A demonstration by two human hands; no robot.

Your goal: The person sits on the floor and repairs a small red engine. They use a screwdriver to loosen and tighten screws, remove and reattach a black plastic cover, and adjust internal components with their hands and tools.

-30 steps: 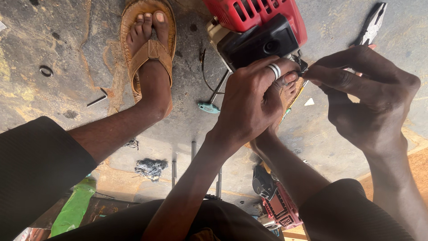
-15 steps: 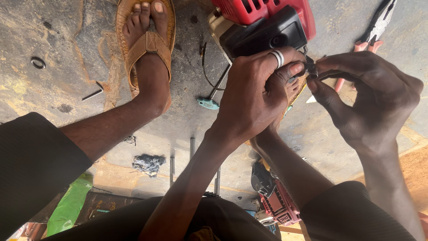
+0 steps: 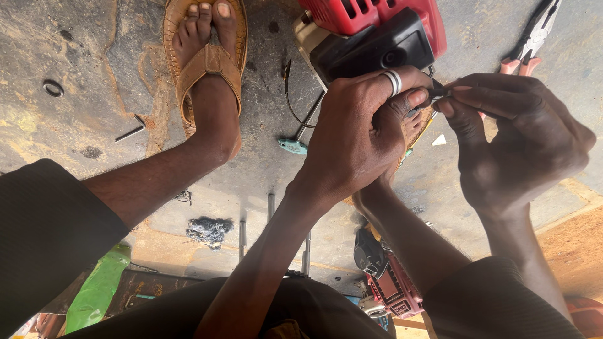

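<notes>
A small engine (image 3: 377, 37) with a red housing and a black cover lies on the concrete floor at the top. My left hand (image 3: 364, 132), with a silver ring on one finger, rests against the black cover and pinches a small dark part (image 3: 438, 92) at the engine's right edge. My right hand (image 3: 515, 138) comes in from the right, and its thumb and forefinger grip the same small part. The fingertips of both hands touch there. Most of the part is hidden by the fingers.
My foot in a brown sandal (image 3: 210, 69) rests at top left. Red-handled pliers (image 3: 534, 37) lie at top right. On the floor are a metal ring (image 3: 53, 88), a bolt (image 3: 132, 130), a teal-handled tool (image 3: 294, 145), a grey rag (image 3: 209, 229) and a red engine piece (image 3: 392, 282).
Both hands stayed at the engine's right edge. My right hand's fingers drew closer to the left hand's fingertips, and the view shifted slightly.
</notes>
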